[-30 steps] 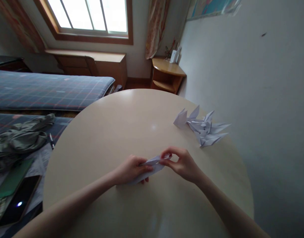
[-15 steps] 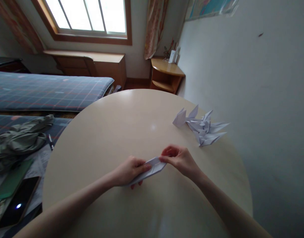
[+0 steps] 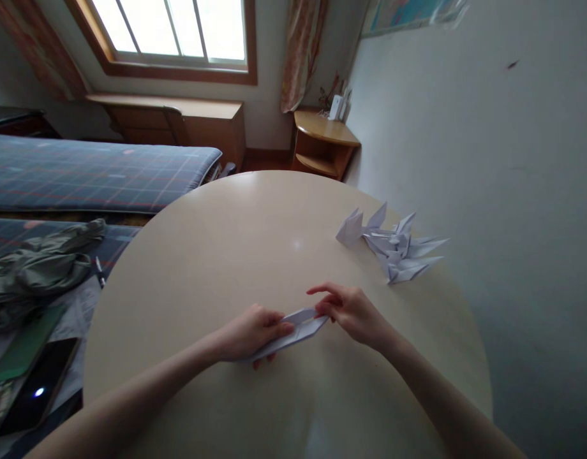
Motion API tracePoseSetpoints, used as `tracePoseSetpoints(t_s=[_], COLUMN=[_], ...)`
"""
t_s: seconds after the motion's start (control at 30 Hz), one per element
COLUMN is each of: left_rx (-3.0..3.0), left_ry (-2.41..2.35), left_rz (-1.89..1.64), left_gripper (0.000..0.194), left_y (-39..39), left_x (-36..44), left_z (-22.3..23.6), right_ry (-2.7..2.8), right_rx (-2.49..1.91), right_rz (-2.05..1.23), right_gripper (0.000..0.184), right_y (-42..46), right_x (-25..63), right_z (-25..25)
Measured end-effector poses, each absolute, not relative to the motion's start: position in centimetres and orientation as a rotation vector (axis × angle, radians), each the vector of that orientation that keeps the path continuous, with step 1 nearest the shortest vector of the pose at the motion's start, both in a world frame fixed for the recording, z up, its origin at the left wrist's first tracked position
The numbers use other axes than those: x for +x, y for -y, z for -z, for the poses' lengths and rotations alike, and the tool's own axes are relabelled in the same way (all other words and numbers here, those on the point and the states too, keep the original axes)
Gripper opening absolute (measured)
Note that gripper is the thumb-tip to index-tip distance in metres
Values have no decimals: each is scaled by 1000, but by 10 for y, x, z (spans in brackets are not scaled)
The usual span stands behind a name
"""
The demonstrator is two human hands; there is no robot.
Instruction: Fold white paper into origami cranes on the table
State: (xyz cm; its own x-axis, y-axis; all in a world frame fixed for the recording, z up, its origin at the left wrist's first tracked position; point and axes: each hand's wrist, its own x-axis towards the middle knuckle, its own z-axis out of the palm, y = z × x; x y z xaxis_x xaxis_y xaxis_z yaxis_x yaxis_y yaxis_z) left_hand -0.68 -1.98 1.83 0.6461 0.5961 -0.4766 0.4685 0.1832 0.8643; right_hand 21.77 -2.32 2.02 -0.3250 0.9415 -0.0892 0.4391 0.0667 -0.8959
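A narrow strip of folded white paper [image 3: 300, 328] is held above the round table [image 3: 217, 255], tilted up toward the right. My left hand [image 3: 255, 331] grips its left part, thumb on top and fingers underneath. At the right end, my right hand [image 3: 353, 312] pinches the paper's tip between thumb and fingers, while its index finger stretches out to the left, off the paper. Beyond my right hand, several folded white paper figures [image 3: 393, 245] with pointed ends lie grouped on the table.
To the left are a crumpled grey-green cloth [image 3: 39, 268], a pen [image 3: 99, 271], a green booklet [image 3: 25, 341] and a dark phone [image 3: 39, 386] with a bright reflection. A plaid mattress [image 3: 97, 175] lies behind them. The white wall [image 3: 513, 191] runs along the right.
My right index finger has lifted and straightened off the paper. The right hand's pinch on the tip stays, and my left hand keeps its grip. The view has shifted slightly.
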Motion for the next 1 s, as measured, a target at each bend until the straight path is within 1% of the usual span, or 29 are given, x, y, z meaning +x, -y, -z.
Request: tracePoseSetpoints(t_s=[0.1, 0.2, 0.27, 0.4, 0.43, 0.5, 0.57, 0.67, 0.73, 0.8, 0.83, 0.87, 0.93, 1.0], left_rx=[1452, 1544, 1600, 1604, 1599, 1577, 1526, 1429, 1342, 1253, 1217, 1194, 1191, 1220], left_ry=[-887, -859, -856, -856, -872, -892, -911, -971, -974, -934, -910, -887, -854, -848], left_rz=[-102, -147, -250, -462, -493, -543, -597, -719, -818, -906, -943, -963, -953, -903], left_gripper=[42, 37, 36, 37, 37, 38, 38, 30, 37, 48, 50, 48, 38, 33], left_y=[18, 14, 12, 7, 7, 7, 9, 15, 19, 22, 23, 23, 23, 21], left_x=[-9, -11, -11, -12, -12, -10, -7, -2, 2, 5, 6, 8, 9, 9], left_z=[-20, -22, -22, -17, -15, -11, -6, 0, 3, 5, 6, 7, 9, 10], right_ry=[1895, 1917, 1875, 1724, 1716, 1741, 1772, 1790, 1729, 1609, 1539, 1473, 1375, 1333], right_rx=[-1329, -1292, -1293, -1339, -1342, -1329, -1337, -1392, -1384, -1344, -1314, -1277, -1188, -1131], right_rz=[-1118, -990, -812, -319, -234, -183, -269, -604, -839, -1008, -1072, -1129, -1220, -1249], right_gripper=[29, 30, 29, 26, 25, 20, 16, 21, 21, 21, 21, 23, 25, 24], right_y=[20, 18, 18, 25, 28, 34, 39, 43, 43, 40, 39, 38, 36, 36], right_x=[221, 218, 214, 203, 201, 195, 189, 181, 177, 175, 175, 175, 176, 176], right_z=[-18, -17, -16, -13, -11, -7, -3, 3, 5, 5, 5, 5, 4, 4])
